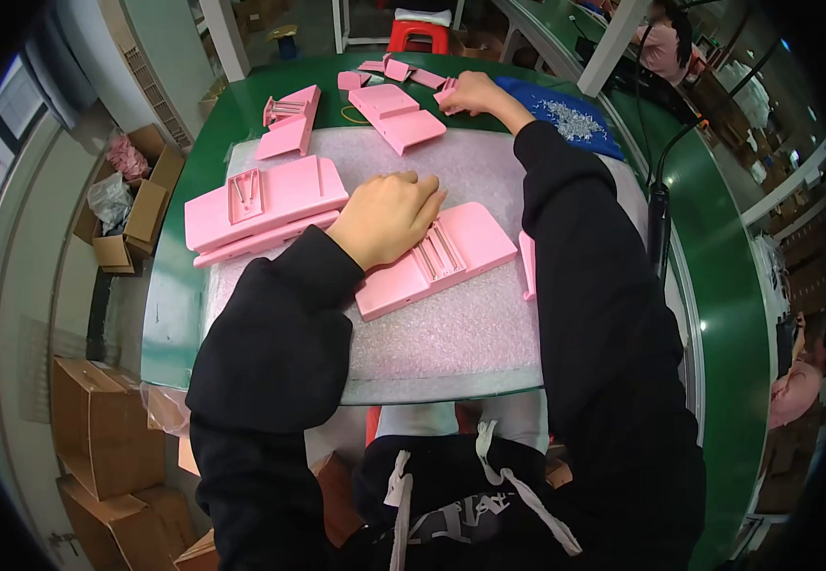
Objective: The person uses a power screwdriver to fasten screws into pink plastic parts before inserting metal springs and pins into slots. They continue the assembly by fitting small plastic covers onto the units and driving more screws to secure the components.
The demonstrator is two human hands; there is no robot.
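My left hand [389, 217] lies closed over the near edge of a pink plastic panel [481, 240], its fingertips partly hidden. Beside those fingers, thin metal rods [441, 249] lie in a recess of the panel. Farther back, my right hand [477, 95] has its fingers closed around a small pink plastic piece [445, 94]. Other small pink pieces [396, 68] lie in a row to its left. Just in front of them is a stepped pink panel [396, 116]. Stacked pink panels [289, 195] rest left of my left hand.
Bubble-wrap sheeting [441, 347] covers the green table [173, 324]. A blue bag [519, 93] with many small clear or metallic bits [573, 120] sits at the back right. A black cable-fed tool [658, 214] hangs at the right. Cardboard boxes [99, 428] stand on the left floor.
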